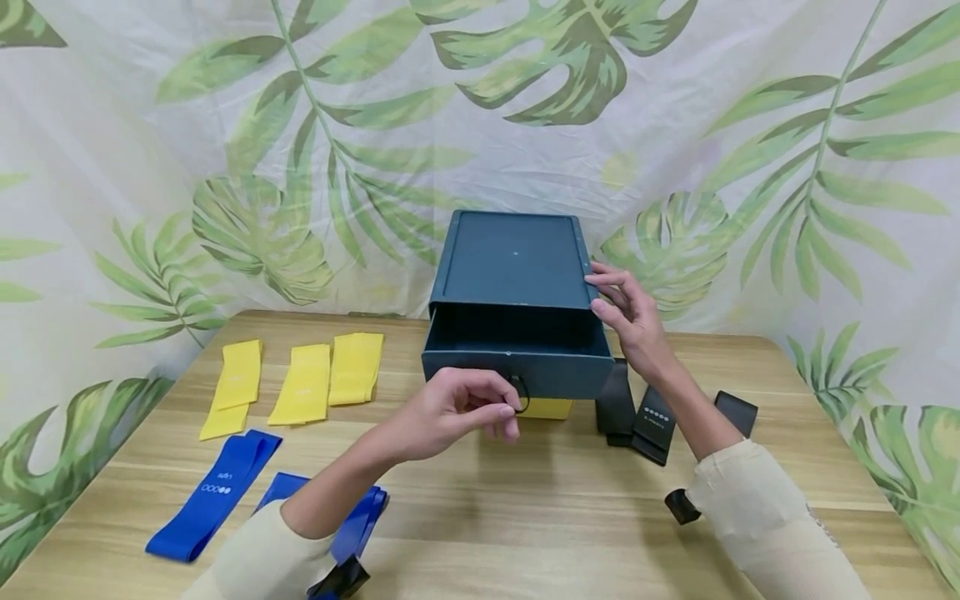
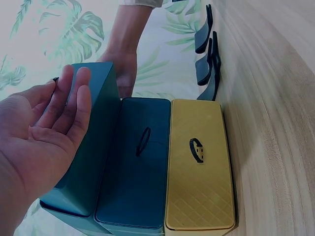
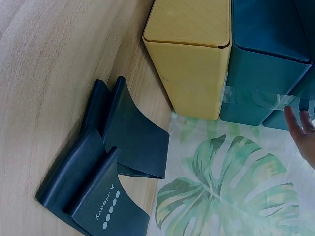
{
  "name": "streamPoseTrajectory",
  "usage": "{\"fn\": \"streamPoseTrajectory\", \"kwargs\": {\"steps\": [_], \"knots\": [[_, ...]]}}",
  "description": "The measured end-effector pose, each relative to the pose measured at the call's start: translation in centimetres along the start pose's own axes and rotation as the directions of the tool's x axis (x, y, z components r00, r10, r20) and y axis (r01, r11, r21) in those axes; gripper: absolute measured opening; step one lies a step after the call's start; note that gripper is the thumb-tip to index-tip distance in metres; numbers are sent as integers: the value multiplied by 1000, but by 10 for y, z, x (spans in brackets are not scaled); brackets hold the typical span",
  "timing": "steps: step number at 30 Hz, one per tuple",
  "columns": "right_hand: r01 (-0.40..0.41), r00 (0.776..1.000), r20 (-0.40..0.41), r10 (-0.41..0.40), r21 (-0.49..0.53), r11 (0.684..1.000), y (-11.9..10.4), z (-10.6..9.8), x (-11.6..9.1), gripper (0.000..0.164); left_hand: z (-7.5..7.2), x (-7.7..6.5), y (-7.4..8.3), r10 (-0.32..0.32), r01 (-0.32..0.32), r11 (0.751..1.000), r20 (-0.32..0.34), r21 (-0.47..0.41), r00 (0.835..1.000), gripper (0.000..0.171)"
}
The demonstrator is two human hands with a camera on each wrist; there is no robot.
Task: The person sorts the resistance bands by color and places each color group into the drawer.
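Observation:
A small stacked drawer cabinet [image 1: 517, 258] stands at the back middle of the table. Its dark teal top drawer [image 1: 465, 368] is pulled partway out, and the part of its inside that shows is dark and bare. My left hand [image 1: 457, 412] pinches the black loop pull [image 1: 527, 393] on that drawer's front. Against the cabinet's right upper edge rests my right hand [image 1: 633, 317], fingers extended along the side. Below, the left wrist view shows a closed teal drawer [image 2: 130, 182] and a closed yellow drawer [image 2: 199, 182], each with a black loop.
Yellow resistance bands [image 1: 300, 387] lie in several folded strips at the left. Blue bands [image 1: 213, 496] are nearer the front left, one partly behind my left sleeve. Black bands [image 1: 652, 425], one marked X-Heavy, lie right of the cabinet. A leaf-print cloth [image 1: 375, 150] hangs behind the table.

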State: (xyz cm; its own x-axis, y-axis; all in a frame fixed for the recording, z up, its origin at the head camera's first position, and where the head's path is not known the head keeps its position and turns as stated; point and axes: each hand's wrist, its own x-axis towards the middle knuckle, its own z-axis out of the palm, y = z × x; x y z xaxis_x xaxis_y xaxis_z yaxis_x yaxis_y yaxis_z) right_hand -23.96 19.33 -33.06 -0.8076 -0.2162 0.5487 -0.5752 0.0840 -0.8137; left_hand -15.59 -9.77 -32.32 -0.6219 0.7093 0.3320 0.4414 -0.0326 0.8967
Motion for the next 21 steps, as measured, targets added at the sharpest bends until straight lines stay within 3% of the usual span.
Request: {"fn": "streamPoseTrajectory", "kwargs": {"steps": [13, 21], "knots": [[2, 1000, -4, -2, -5, 1000, 1, 0, 0, 33, 6, -8, 7, -8, 7, 1000, 28, 10, 1000, 10], [1, 1000, 1, -1, -15, 1000, -1, 0, 1, 32, -2, -16, 8, -60, 58, 998, 96, 28, 994, 21]]}}
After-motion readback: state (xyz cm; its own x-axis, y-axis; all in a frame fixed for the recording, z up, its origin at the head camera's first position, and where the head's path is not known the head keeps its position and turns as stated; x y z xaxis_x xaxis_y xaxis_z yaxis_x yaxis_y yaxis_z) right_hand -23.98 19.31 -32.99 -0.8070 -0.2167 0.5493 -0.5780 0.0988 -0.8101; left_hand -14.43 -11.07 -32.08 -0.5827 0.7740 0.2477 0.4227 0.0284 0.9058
